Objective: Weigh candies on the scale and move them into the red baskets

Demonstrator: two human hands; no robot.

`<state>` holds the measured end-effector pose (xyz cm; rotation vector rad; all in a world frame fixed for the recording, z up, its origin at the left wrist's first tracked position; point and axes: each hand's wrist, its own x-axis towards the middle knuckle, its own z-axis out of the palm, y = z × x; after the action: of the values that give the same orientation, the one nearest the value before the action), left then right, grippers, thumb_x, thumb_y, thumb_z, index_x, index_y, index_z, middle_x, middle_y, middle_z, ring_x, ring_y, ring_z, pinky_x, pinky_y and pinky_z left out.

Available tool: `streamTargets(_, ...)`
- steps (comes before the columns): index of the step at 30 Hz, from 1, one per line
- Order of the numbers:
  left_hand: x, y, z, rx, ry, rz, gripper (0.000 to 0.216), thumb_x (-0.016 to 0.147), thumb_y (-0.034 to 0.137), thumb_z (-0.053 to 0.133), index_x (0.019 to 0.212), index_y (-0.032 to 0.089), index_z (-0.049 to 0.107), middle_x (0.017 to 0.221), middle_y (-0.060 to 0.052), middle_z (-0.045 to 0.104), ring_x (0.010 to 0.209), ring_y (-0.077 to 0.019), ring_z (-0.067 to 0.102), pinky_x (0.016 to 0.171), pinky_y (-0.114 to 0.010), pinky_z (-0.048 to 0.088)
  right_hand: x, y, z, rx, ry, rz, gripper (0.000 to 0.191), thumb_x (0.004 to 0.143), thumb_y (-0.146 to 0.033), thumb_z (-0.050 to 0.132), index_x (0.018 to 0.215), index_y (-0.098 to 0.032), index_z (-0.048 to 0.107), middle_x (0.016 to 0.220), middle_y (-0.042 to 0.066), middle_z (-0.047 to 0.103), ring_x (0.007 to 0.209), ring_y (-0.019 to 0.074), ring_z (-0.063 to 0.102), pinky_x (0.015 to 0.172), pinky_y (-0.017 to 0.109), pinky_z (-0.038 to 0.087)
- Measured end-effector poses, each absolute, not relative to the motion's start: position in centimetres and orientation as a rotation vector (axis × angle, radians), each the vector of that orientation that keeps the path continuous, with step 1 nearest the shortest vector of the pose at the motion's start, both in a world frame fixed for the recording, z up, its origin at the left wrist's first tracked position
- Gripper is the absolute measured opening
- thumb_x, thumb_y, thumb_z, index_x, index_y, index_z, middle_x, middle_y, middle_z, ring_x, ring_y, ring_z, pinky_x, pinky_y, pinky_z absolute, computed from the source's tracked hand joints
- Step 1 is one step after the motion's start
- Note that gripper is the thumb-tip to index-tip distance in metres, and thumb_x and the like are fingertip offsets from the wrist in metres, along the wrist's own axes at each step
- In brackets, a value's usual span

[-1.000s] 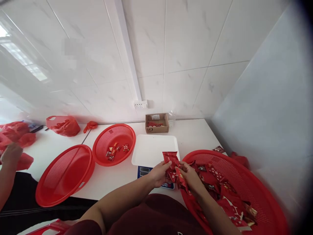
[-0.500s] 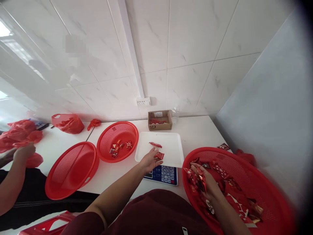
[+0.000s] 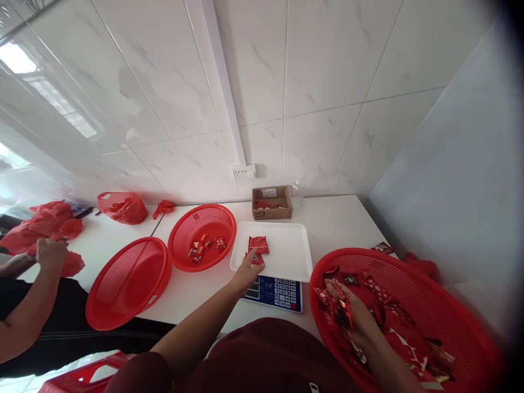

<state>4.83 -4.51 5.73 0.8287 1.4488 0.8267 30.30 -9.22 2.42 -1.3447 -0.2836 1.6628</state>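
Left hand: in the head view, the left hand [image 3: 248,273] is reaching onto the white tray [image 3: 289,248], thumb and fingers spreading around a small red packet [image 3: 257,258]; whether they are gripping it, I cannot tell.
Flat packet: a larger red packet [image 3: 258,244] is lying broad side up just beyond the fingertips; half a second ago it was showing only a thin edge.
Small packet: it is now sitting farther left on the tray than before.
Right hand: the right hand [image 3: 347,308] is pinching a bunch of red packets [image 3: 341,303] above the big red basket [image 3: 426,292], as it was half a second ago.
Scale: the blue keypad of the weighing scale [image 3: 278,295] is showing below the tray.
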Motion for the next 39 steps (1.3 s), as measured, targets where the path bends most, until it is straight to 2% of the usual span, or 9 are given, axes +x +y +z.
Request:
streamTargets(4, 5.9, -6.5, 4.9, 1.117, 1.585, 0.918, 0.058, 0.070, 0.024, 0.069, 0.124, 0.019, 0.050, 0.149, -0.012, 0.026, 0.141, -0.0267, 0.007, 0.112, -0.038, 0.018, 29.9, -9.1, 2.7, -1.376, -0.417, 1.634, 0.038, 0.057, -0.037, 0.075, 0.089, -0.025, 0.060, 0.063, -0.003, 0.067, 0.053, 0.0162, 0.062, 0.050, 0.027, 0.052)
streamTargets(10, 9.2, -9.0, 6.8, 0.891, 0.943, 0.471, 0.079, 0.076, 0.045, 0.065, 0.141, 0.026, 0.023, 0.139, -0.016, 0.039, 0.120, -0.0274, 0.048, 0.094, -0.046, 0.042, 27.4, -7.7, 3.0, -1.540, -0.864, 1.283, 0.040, 0.061, -0.046, 0.066, 0.090, -0.019, 0.061, 0.068, 0.001, 0.065, 0.062, 0.0178, 0.061, 0.061, 0.031, 0.049)
streamTargets(13, 10.7, -9.0, 7.4, 0.704, 0.850, 0.462, 0.083, 0.067, 0.043, 0.074, 0.136, 0.030, 0.029, 0.126, -0.011, 0.051, 0.090, -0.0217, 0.063, 0.078, -0.042, 0.050, 25.9, -7.1, 3.0, -1.558, -1.102, 1.172, 0.039, 0.066, -0.047, 0.060, 0.092, -0.019, 0.062, 0.074, 0.003, 0.066, 0.068, 0.0194, 0.062, 0.068, 0.033, 0.049)
streamTargets(16, 10.8, -8.8, 6.7, 0.623, 0.919, 0.532, 0.082, 0.063, 0.038, 0.077, 0.132, 0.029, 0.033, 0.106, -0.006, 0.061, 0.071, -0.0170, 0.064, 0.070, -0.039, 0.051, 25.3, -6.7, 2.2, -1.527, -1.198, 1.190, 0.035, 0.068, -0.046, 0.056, 0.092, -0.020, 0.063, 0.080, 0.004, 0.068, 0.075, 0.0212, 0.063, 0.073, 0.035, 0.049)
streamTargets(21, 8.0, -9.2, 4.9, 0.509, 1.059, 0.598, 0.067, 0.066, 0.037, 0.074, 0.123, 0.024, 0.039, 0.093, -0.002, 0.064, 0.067, -0.0167, 0.064, 0.067, -0.035, 0.051, 25.2, -5.4, 0.9, -1.516, -1.022, 1.296, 0.038, 0.066, -0.048, 0.060, 0.090, -0.020, 0.062, 0.091, 0.008, 0.069, 0.087, 0.0246, 0.064, 0.080, 0.038, 0.050)
streamTargets(26, 5.7, -9.8, 4.7, 0.411, 1.147, 0.651, 0.047, 0.067, 0.039, 0.072, 0.103, 0.019, 0.048, 0.087, -0.005, 0.066, 0.069, -0.0168, 0.064, 0.069, -0.033, 0.050, 24.2, -4.7, 1.9, -1.304, -0.967, 1.624, 0.071, 0.068, -0.054, 0.062, 0.129, -0.023, 0.043, 0.124, 0.011, 0.058, 0.102, 0.0237, 0.061, 0.085, 0.038, 0.050)
streamTargets(32, 6.0, -10.0, 5.4, 0.567, 1.190, 0.642, 0.049, 0.066, 0.053, 0.069, 0.095, 0.017, 0.050, 0.070, 0.000, 0.061, 0.057, -0.0108, 0.056, 0.061, -0.026, 0.044, 23.1, -6.9, 2.7, -1.120, -1.477, 1.842, 0.059, 0.067, -0.054, 0.065, 0.115, -0.020, 0.057, 0.110, 0.010, 0.065, 0.099, 0.0248, 0.061, 0.085, 0.039, 0.048)
streamTargets(35, 6.6, -10.1, 5.2, 0.680, 1.175, 0.597, 0.054, 0.068, 0.060, 0.064, 0.098, 0.018, 0.051, 0.072, 0.000, 0.061, 0.056, -0.0098, 0.055, 0.058, -0.024, 0.042, 23.0, -7.6, 2.6, -1.176, -1.585, 1.861, 0.048, 0.071, -0.047, 0.062, 0.111, -0.020, 0.058, 0.087, 0.004, 0.069, 0.073, 0.0185, 0.062, 0.067, 0.032, 0.049)
streamTargets(39, 6.7, -10.1, 4.4, 0.692, 1.132, 0.595, 0.055, 0.064, 0.053, 0.071, 0.100, 0.019, 0.048, 0.074, -0.001, 0.063, 0.059, -0.0106, 0.058, 0.062, -0.026, 0.044, 23.5, -7.1, 1.9, -1.251, -1.487, 1.812, 0.041, 0.068, -0.040, 0.065, 0.103, -0.020, 0.058, 0.084, 0.002, 0.069, 0.071, 0.0174, 0.063, 0.067, 0.031, 0.049)
